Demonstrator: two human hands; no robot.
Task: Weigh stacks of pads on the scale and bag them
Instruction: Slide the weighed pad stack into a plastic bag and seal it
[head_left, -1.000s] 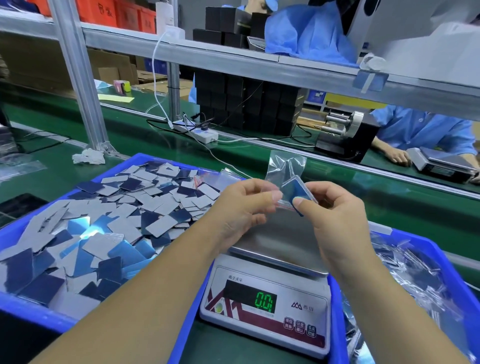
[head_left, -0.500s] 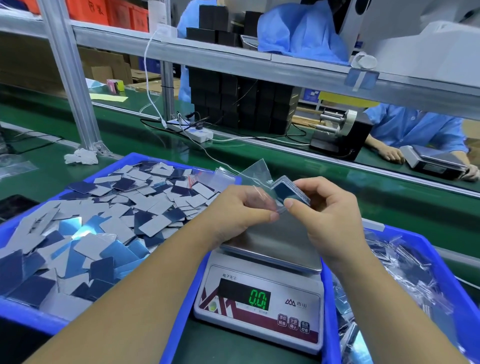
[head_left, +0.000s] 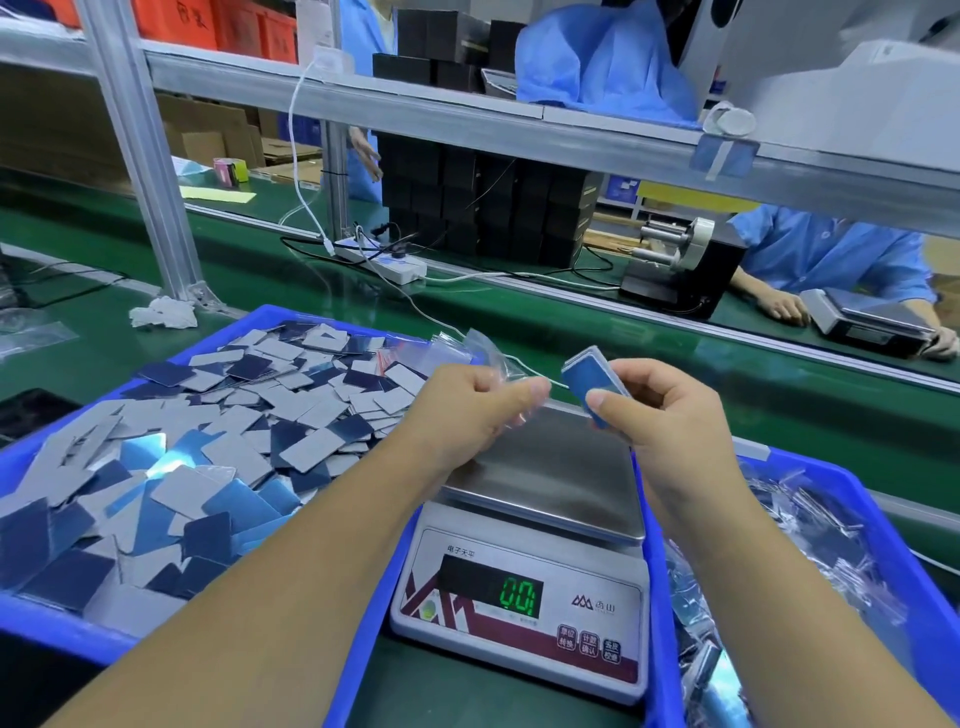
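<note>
Item 1. Right hand (head_left: 670, 415): fingers and thumb curled round a small squared-up stack of blue-faced rectangular pads (head_left: 592, 382), held on edge above the 12 o'clock rim of the scale pan; judged to be lined up for entry into a bag

Item 2. Left hand (head_left: 478, 405): thumb and fingers pinching a small clear plastic zip bag (head_left: 493, 353), just beside the stack at its 9 o'clock and apart from it; whether the bag mouth is open cannot be told. One hand to each thing, presumably so that one steadies the bag while the other feeds the stack

Item 3. White electronic scale with a bare steel pan (head_left: 540, 478), on the green bench (head_left: 779, 384) between the two crates, within reach of both hands. Pan carries nothing; green digits appear to read 0.0, with a further mark too blurred to tell. Chinese heading above the display, a peaked logo with two characters at its 3 o'clock, three red keys with lettering too small to read

Item 4. Blue plastic crate of loose grey and blue pads (head_left: 31, 623), at the scale's 9 o'clock: the supply

Item 5. Blue plastic crate of filled clear bags (head_left: 883, 525), at the scale's 3 o'clock: judged the place for finished packs

Stage, as judged: weighing done for this stack, bagging not yet done
</note>
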